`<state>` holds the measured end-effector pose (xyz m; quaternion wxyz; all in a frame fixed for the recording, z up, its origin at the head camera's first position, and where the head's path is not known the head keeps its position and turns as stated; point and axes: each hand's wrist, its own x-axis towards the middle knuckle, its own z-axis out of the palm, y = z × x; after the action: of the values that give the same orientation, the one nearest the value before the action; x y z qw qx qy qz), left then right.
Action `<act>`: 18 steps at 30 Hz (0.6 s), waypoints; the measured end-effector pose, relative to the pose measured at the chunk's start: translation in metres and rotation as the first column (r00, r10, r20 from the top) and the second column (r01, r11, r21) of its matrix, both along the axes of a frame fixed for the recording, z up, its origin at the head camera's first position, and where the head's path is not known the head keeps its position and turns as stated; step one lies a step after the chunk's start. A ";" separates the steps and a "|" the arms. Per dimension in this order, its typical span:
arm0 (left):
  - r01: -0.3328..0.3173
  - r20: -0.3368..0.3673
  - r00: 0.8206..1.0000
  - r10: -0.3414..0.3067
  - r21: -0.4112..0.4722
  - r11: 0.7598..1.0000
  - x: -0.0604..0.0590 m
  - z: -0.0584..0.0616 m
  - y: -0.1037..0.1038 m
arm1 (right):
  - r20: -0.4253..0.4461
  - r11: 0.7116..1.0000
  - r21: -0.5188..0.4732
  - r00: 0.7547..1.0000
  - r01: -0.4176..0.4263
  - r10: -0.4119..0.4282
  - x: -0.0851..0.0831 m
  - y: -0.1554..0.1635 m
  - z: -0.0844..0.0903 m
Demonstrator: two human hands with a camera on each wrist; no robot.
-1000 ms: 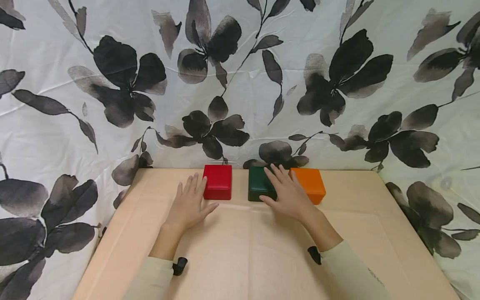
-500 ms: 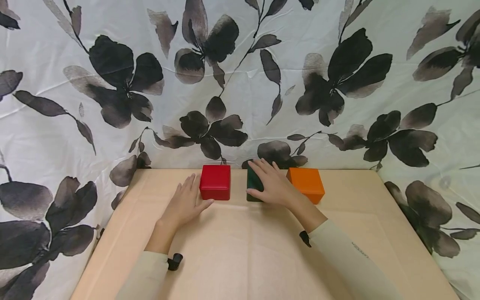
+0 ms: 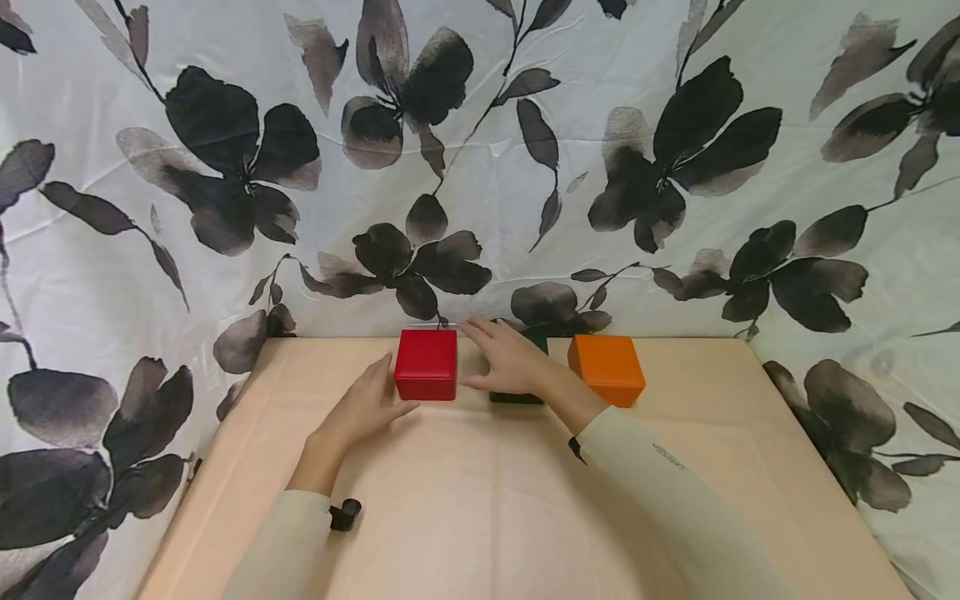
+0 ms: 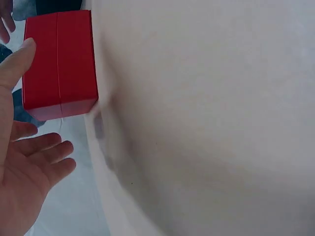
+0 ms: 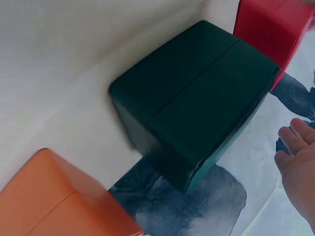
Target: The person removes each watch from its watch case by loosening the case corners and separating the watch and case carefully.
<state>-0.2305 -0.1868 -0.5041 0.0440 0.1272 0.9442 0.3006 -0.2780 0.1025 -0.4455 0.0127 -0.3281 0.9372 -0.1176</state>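
Observation:
Three small closed boxes stand in a row at the table's far edge: a red box point(image 3: 426, 364), a dark green box point(image 3: 517, 397) and an orange box point(image 3: 606, 368). My left hand point(image 3: 367, 402) lies flat beside the red box's left front corner, fingers straight. In the left wrist view its thumb point(image 4: 15, 61) touches the red box point(image 4: 59, 64). My right hand point(image 3: 508, 358) stretches over the green box, fingers straight and pointing toward the red box, and hides most of the green box. In the right wrist view the green box point(image 5: 197, 108) shows whole, with fingertips point(image 5: 298, 157) off it.
A beige table point(image 3: 480, 500) carries the boxes. White cloth with black flowers point(image 3: 480, 150) hangs behind and along both sides. A black wrist camera strap point(image 3: 345, 514) sits on the left sleeve. The orange box point(image 5: 54, 196) and red box point(image 5: 270, 24) flank the green one.
My right hand slid left, from between the green and orange boxes to over the green box, reaching toward the red one. My left hand edged closer to the red box.

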 end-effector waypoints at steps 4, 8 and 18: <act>-0.028 0.017 0.999 0.027 0.058 0.998 -0.007 -0.003 0.001 | -0.006 0.999 0.045 1.000 -0.017 0.017 -0.008 -0.012 -0.004; -0.060 0.021 0.998 0.058 0.114 0.992 -0.015 -0.006 0.003 | 0.006 0.998 0.050 0.999 -0.037 0.037 -0.014 -0.022 -0.004; -0.132 0.103 0.988 0.111 0.216 0.967 -0.029 -0.015 0.010 | 0.069 0.996 0.055 0.996 -0.067 0.063 -0.032 -0.036 -0.009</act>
<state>-0.2592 -0.1769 -0.5190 0.0536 0.0595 0.9077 0.4119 -0.3098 0.0667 -0.4543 0.0575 -0.3539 0.9280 -0.1010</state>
